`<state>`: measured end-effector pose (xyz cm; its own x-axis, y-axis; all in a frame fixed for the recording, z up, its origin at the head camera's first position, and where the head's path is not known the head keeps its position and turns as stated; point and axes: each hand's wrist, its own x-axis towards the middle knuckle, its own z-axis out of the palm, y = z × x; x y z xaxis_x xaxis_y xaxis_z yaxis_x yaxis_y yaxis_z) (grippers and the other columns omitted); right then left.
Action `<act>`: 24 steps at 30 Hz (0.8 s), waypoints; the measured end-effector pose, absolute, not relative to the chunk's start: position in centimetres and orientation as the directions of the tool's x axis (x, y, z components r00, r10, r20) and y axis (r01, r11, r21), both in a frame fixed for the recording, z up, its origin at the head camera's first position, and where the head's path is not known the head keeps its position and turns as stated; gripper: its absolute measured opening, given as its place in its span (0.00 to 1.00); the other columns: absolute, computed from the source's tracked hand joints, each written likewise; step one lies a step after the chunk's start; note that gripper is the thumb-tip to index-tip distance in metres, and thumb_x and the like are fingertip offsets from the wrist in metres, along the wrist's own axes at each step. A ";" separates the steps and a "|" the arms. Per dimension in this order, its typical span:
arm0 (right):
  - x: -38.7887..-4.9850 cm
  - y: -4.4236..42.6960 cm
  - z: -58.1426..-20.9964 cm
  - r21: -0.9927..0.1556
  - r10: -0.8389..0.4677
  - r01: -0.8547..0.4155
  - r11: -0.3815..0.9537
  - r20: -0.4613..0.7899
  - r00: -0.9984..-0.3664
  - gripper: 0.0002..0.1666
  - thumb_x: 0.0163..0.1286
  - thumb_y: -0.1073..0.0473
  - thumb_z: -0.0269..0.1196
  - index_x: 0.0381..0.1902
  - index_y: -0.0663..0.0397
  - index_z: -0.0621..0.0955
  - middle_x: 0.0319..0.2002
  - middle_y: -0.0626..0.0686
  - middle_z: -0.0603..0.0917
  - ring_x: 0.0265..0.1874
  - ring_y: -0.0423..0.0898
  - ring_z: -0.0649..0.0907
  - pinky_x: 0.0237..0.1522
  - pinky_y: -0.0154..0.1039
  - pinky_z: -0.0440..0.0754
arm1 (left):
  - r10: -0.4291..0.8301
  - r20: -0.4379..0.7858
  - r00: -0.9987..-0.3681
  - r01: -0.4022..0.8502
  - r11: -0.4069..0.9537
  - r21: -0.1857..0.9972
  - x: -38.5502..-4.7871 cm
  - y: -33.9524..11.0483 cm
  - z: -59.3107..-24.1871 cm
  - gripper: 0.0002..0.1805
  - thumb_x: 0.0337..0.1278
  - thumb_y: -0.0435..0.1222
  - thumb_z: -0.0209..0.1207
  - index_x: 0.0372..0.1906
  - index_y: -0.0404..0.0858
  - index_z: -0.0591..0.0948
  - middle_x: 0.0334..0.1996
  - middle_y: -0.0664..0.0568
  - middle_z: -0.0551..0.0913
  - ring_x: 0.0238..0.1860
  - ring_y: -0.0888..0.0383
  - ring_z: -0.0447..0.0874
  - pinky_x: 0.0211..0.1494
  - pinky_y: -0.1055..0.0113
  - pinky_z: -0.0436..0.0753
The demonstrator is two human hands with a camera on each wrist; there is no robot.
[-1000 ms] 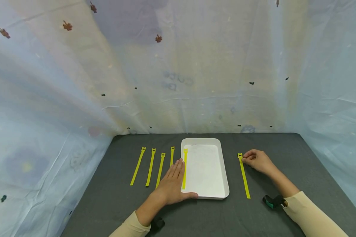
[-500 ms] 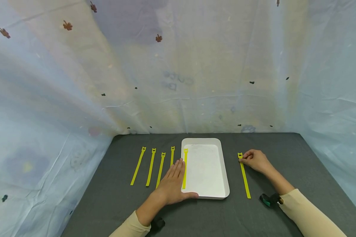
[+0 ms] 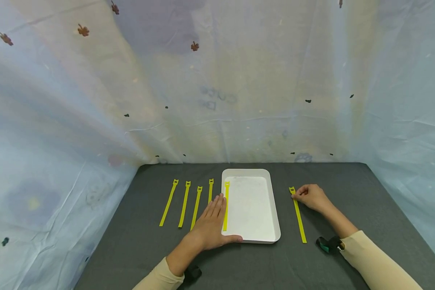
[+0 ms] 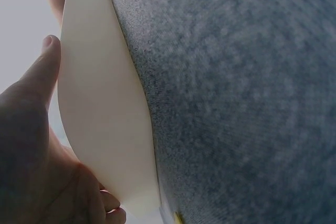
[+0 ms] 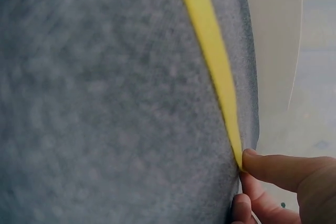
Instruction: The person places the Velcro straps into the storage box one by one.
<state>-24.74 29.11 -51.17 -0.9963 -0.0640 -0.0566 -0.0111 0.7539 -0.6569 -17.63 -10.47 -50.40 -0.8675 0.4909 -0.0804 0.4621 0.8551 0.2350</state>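
Note:
A white tray lies on the dark grey table, with one yellow strap along its left side. My left hand rests against the tray's near left corner, fingers straight and thumb along the near edge; in the left wrist view the hand touches the tray wall. To the right of the tray, my right hand pinches another yellow strap just below its slotted head. The right wrist view shows thumb and fingers at that strap, which lies along the cloth.
Several more yellow straps lie left of the tray, the outermost one slanting and another partly behind my left hand. A pale patterned curtain hangs behind and beside the grey table.
My right thumb and fingers have moved slightly left onto the right strap, and its head has shifted a little to the left. The left hand and tray stay in place.

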 end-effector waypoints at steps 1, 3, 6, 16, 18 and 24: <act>-24.7 29.1 -51.2 -0.657 -0.066 -0.014 0.754 -0.055 -0.996 0.13 0.73 0.56 0.73 0.34 0.62 0.85 0.27 0.51 0.82 0.25 0.46 0.76 0.29 0.42 0.73 | 0.491 -0.081 -0.868 0.462 0.855 0.235 -17.6 -10.5 -50.3 0.75 0.53 0.82 0.58 0.88 0.33 0.45 0.88 0.40 0.40 0.88 0.44 0.39 0.88 0.49 0.50; -24.7 29.1 -51.2 -0.657 -0.068 -0.021 0.754 -0.047 -0.997 0.13 0.73 0.57 0.73 0.35 0.62 0.85 0.27 0.51 0.82 0.26 0.46 0.76 0.29 0.42 0.73 | 0.489 -0.083 -0.868 0.460 0.856 0.237 -17.6 -10.5 -50.3 0.75 0.53 0.82 0.58 0.88 0.33 0.45 0.88 0.40 0.40 0.88 0.44 0.39 0.88 0.48 0.50; -24.6 29.0 -51.1 -0.656 -0.077 -0.042 0.753 -0.025 -0.997 0.13 0.74 0.57 0.72 0.35 0.61 0.84 0.28 0.52 0.82 0.26 0.47 0.76 0.30 0.42 0.74 | 0.489 -0.085 -0.868 0.460 0.856 0.236 -17.6 -10.5 -50.3 0.75 0.53 0.81 0.58 0.88 0.33 0.45 0.88 0.40 0.40 0.88 0.44 0.39 0.88 0.49 0.50; -24.6 28.2 -50.0 -0.684 -0.102 -0.086 0.724 0.017 -0.995 0.11 0.75 0.57 0.71 0.39 0.61 0.85 0.29 0.52 0.85 0.26 0.46 0.78 0.30 0.40 0.75 | 0.490 -0.083 -0.868 0.459 0.855 0.242 -17.7 -10.4 -50.5 0.75 0.52 0.82 0.57 0.88 0.34 0.45 0.88 0.41 0.40 0.88 0.45 0.38 0.88 0.49 0.49; -24.7 28.0 -49.8 -0.689 -0.106 -0.096 0.718 0.027 -0.994 0.11 0.75 0.57 0.72 0.40 0.61 0.85 0.28 0.51 0.86 0.26 0.46 0.79 0.30 0.40 0.76 | 0.491 -0.079 -0.868 0.461 0.854 0.241 -17.6 -10.5 -50.6 0.76 0.52 0.82 0.57 0.88 0.33 0.45 0.88 0.41 0.40 0.88 0.45 0.38 0.88 0.49 0.49; -24.8 27.4 -49.1 -0.712 -0.130 -0.127 0.690 0.051 -0.990 0.11 0.76 0.57 0.71 0.42 0.62 0.86 0.30 0.52 0.87 0.28 0.46 0.81 0.31 0.41 0.78 | 0.499 -0.061 -0.864 0.473 0.848 0.240 -17.7 -10.6 -50.9 0.76 0.53 0.82 0.58 0.87 0.32 0.45 0.88 0.39 0.40 0.88 0.43 0.40 0.88 0.47 0.51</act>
